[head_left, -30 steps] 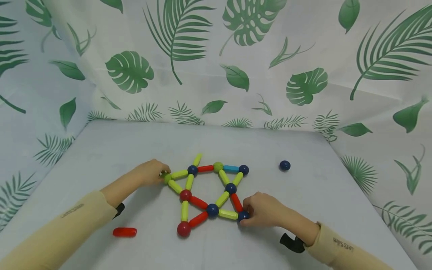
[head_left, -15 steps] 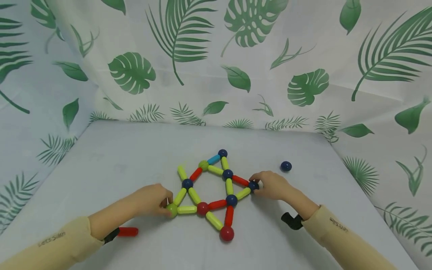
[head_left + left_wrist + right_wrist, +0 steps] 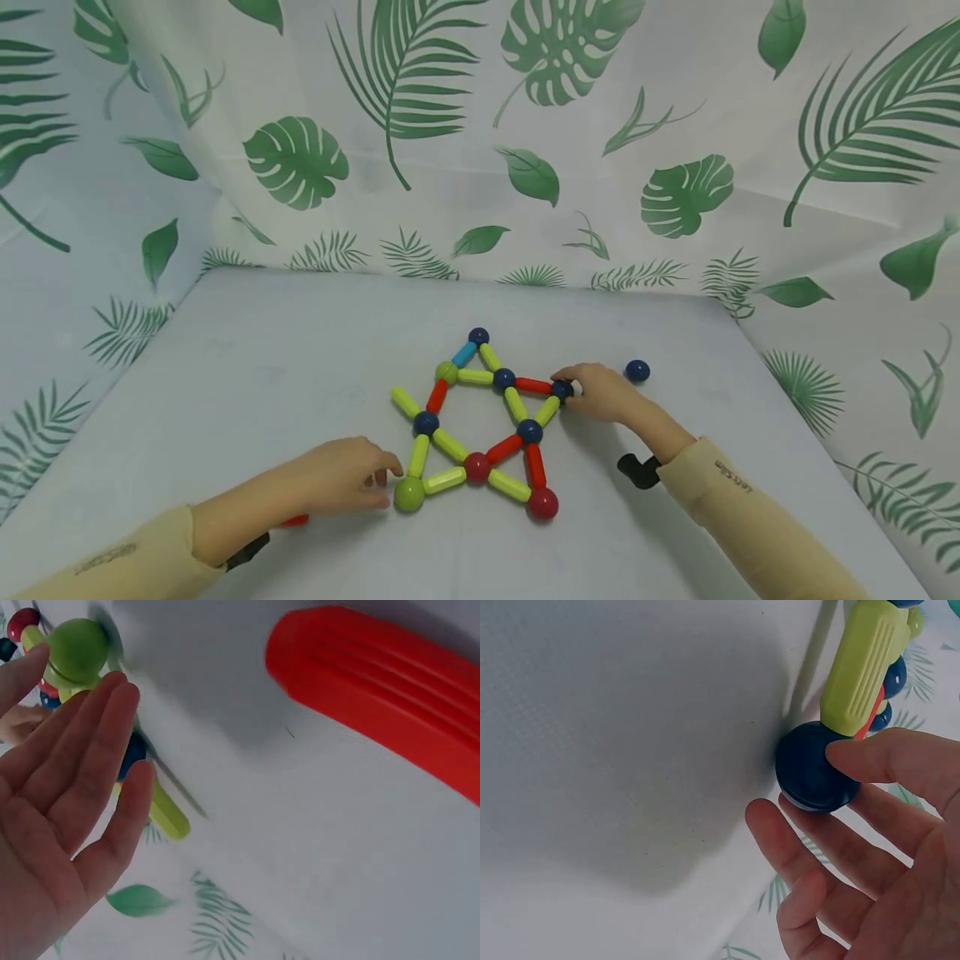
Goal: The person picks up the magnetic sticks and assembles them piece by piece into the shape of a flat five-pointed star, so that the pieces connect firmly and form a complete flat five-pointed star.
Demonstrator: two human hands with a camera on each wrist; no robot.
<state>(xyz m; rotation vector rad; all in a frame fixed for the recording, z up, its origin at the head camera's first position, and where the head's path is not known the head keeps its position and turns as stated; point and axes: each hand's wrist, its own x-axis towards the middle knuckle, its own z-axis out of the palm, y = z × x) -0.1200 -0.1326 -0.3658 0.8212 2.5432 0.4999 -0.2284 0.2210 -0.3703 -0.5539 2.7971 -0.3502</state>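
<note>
A flat frame of magnetic rods and balls lies on the table, a ring edged by triangles. At its right corner my right hand (image 3: 600, 392) pinches a dark blue ball (image 3: 810, 769) between thumb and fingers; a yellow-green rod (image 3: 859, 667) joins that ball. My left hand (image 3: 341, 477) hovers just left of the green ball (image 3: 409, 494) at the near-left corner, fingers spread and loosely bent, holding nothing. A red ball (image 3: 543, 504) forms the near-right corner. From the left blue ball (image 3: 426, 423), a yellow-green rod (image 3: 406, 402) sticks out with a free end.
A loose red rod (image 3: 382, 682) lies by the left wrist, mostly hidden by the arm in the head view. Beyond the right hand sits a loose dark blue ball (image 3: 637, 371). A leaf-printed cloth (image 3: 450, 192) hangs behind and beside the white table (image 3: 300, 317).
The whole frame has turned counterclockwise on the table, its left side coming nearer and its right side going away. My left hand has let go of the green ball; the right still holds its blue ball.
</note>
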